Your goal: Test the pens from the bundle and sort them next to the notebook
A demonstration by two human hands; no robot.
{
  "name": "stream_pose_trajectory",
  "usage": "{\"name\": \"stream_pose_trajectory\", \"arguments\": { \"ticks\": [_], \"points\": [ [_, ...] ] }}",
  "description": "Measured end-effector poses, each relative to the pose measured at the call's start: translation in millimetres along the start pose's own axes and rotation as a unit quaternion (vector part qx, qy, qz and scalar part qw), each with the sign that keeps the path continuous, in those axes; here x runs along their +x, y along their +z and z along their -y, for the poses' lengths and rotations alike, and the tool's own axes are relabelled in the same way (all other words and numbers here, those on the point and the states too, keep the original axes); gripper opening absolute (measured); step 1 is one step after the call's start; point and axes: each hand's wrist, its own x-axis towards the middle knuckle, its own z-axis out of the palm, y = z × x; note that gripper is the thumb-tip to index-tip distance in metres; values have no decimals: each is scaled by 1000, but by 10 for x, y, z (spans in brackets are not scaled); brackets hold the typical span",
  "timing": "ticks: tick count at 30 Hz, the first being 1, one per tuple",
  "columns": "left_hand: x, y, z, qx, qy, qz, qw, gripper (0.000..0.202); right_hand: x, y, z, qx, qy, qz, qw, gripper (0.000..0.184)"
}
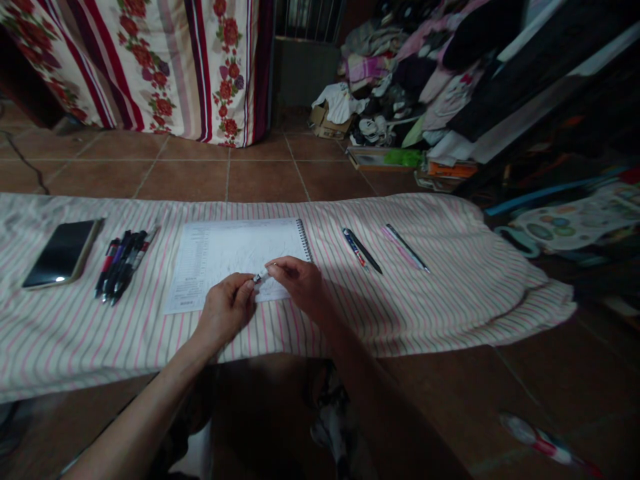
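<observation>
The left grip (227,301) and right grip (301,285) were bare hands on long, bare forearms (163,381). Dark clothes with pale blotches (334,417) showed lower down, dim and blurry.

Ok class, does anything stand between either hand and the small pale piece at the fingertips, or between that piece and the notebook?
Nothing visible does. The left hand and right hand both hold the small pale piece at their fingertips, and no other object shows between it and the notebook.

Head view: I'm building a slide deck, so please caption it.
Both hands pinch a small pale piece over a spiral-bound notebook, with pens and a phone on striped cloth.
</observation>
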Motion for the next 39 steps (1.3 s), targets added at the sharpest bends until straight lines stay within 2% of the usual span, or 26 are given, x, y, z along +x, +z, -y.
{"name": "stream_pose_trajectory", "arguments": {
  "ticks": [12, 22, 32, 39],
  "points": [
    [-10, -19, -34, 90, 65, -29, 993, 29, -2, 14, 17, -58, 31, -27, 998, 23],
    [-5, 15, -8, 63, 51, -2, 997, 27, 6, 16, -5, 8, 52, -10, 999, 24],
    [-7, 30, -32, 93, 77, -38, 992, 30, 9, 35, -38, -3, 42, -26, 999, 24],
    [-10, 51, -51, 90, 70, -49, 992, 30, 11, 46, -24, 24, 55, -27, 998, 25]
  ]
}}
